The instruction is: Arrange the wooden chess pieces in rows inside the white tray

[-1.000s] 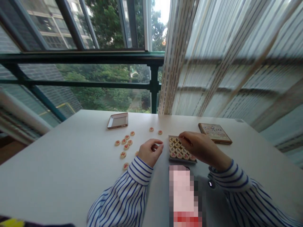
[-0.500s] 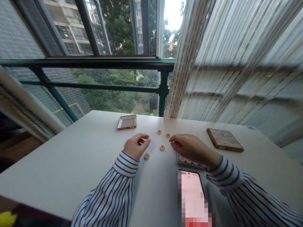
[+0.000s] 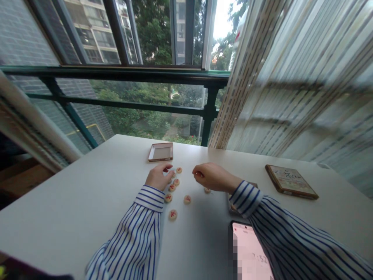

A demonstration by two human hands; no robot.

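My left hand [image 3: 159, 177] rests low over the white table [image 3: 116, 217], its thumb and fingers curved with a gap between them. Close to its fingertips is a round xiangqi piece [image 3: 173, 174], partly covered. Several more pieces with red characters lie in a rough column, among them one piece [image 3: 172, 187] by the wrist and one at the near end [image 3: 173, 214]. A single piece [image 3: 187, 199] sits apart to their right. My right hand [image 3: 215, 177] is closed in a pinch above the table; what its fingertips hold is hidden. Beneath it, another piece [image 3: 207, 190] shows partly.
An open shallow box lid [image 3: 161, 151] lies at the back. The tray [image 3: 233, 208] is mostly covered by my right sleeve. In front is a phone [image 3: 250, 245]. A flat decorated box [image 3: 291, 181] lies on the right, near the curtain [image 3: 279, 97].
My right hand has moved left from over the tray of pieces. More pieces now show beside my left hand. The whole view has shifted slightly.
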